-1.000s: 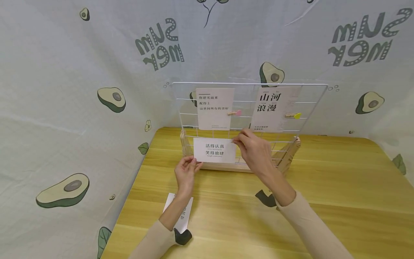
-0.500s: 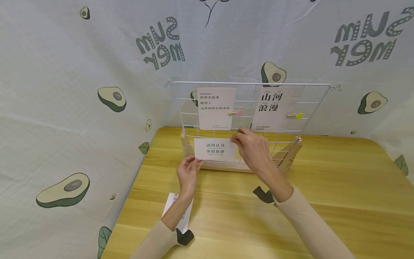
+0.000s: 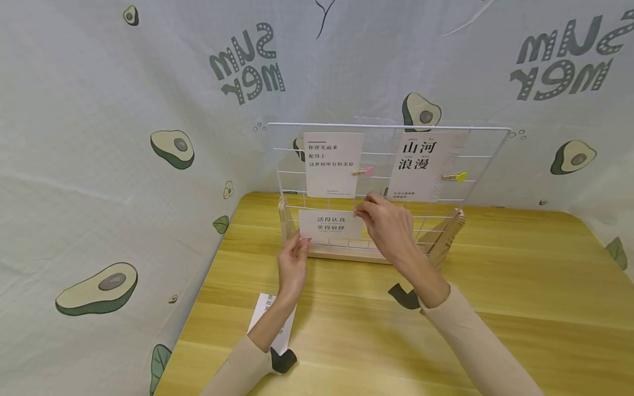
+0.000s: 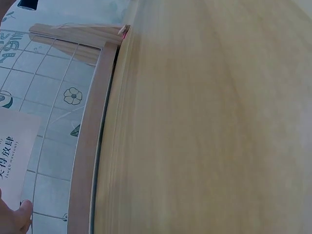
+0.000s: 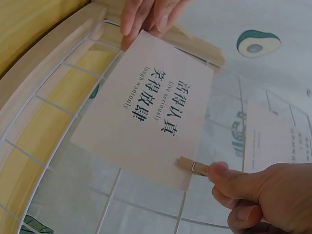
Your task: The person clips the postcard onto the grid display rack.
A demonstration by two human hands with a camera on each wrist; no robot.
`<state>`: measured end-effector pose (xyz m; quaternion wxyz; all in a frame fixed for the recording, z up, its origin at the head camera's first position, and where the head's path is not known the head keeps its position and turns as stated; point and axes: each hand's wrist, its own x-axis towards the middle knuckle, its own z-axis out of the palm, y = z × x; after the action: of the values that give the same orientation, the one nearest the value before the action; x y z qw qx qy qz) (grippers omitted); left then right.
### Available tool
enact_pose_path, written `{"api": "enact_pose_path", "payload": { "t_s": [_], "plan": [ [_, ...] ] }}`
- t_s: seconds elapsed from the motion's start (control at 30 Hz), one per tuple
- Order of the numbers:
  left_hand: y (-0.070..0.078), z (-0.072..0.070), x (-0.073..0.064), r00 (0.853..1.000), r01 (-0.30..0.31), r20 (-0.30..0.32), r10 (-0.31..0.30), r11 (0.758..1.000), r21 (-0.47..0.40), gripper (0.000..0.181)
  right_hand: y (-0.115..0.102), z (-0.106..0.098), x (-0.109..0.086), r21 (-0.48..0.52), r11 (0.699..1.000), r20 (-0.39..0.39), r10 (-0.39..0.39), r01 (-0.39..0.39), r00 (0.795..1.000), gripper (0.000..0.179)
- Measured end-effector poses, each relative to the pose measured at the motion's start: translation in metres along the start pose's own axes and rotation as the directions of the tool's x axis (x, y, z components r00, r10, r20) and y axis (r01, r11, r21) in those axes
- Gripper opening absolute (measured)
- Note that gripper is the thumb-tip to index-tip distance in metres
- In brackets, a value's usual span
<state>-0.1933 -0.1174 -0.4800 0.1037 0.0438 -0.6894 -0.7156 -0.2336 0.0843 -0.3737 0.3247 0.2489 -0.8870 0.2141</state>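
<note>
A white card [image 3: 324, 224] with two lines of dark print lies against the lower left of a white wire grid [image 3: 383, 128]. My left hand [image 3: 293, 265] pinches the card's lower left corner between thumb and fingers. Up at the card's right corner, my right hand [image 3: 390, 228] grips the tail of a small wooden clothespin [image 5: 192, 166]. In the right wrist view the clothespin's jaws lie over the card's edge. The left wrist view catches only part of the card [image 4: 14, 151] and a thumb.
Two larger printed cards, a left one [image 3: 331, 173] and a right one [image 3: 416, 179], hang higher on the grid with a pink clothespin [image 3: 364, 172] and a yellow clothespin [image 3: 455, 176]. Wooden feet [image 3: 446, 236] hold the grid on the table. Another card [image 3: 260, 313] lies partly under my left forearm.
The card's lower edge has risen and swung back toward the grid, and my left hand has moved slightly up and right with it. My right hand has stayed at the card's right corner.
</note>
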Motion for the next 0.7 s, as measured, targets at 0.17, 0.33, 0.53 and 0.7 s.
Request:
{"api": "enact_pose_path", "payload": {
  "t_s": [0.17, 0.33, 0.53, 0.7],
  "plan": [
    [0.0009, 0.0, 0.0007, 0.999, -0.034, 0.039, 0.031, 0.998, 0.059, 0.057, -0.0006, 0.0007, 0.0, -0.014, 1.0, -0.006, -0.004, 0.004, 1.0, 0.008],
    [0.0041, -0.001, -0.0006, 0.995, -0.066, 0.085, 0.058, 0.993, 0.099, 0.059, -0.0017, 0.0003, -0.0002, -0.043, 0.999, 0.002, -0.005, 0.005, 1.0, 0.009],
    [0.0064, -0.0039, -0.0022, 0.991, -0.09, 0.11, 0.075, 0.987, 0.136, 0.058, -0.003, -0.0004, 0.0006, -0.078, 0.997, 0.005, -0.007, 0.008, 1.0, 0.011],
    [0.0063, -0.0073, -0.0029, 0.992, -0.074, 0.114, 0.058, 0.988, 0.139, 0.057, -0.0015, 0.0008, 0.0003, -0.104, 0.994, -0.023, -0.037, 0.034, 0.999, 0.015]
  ]
}}
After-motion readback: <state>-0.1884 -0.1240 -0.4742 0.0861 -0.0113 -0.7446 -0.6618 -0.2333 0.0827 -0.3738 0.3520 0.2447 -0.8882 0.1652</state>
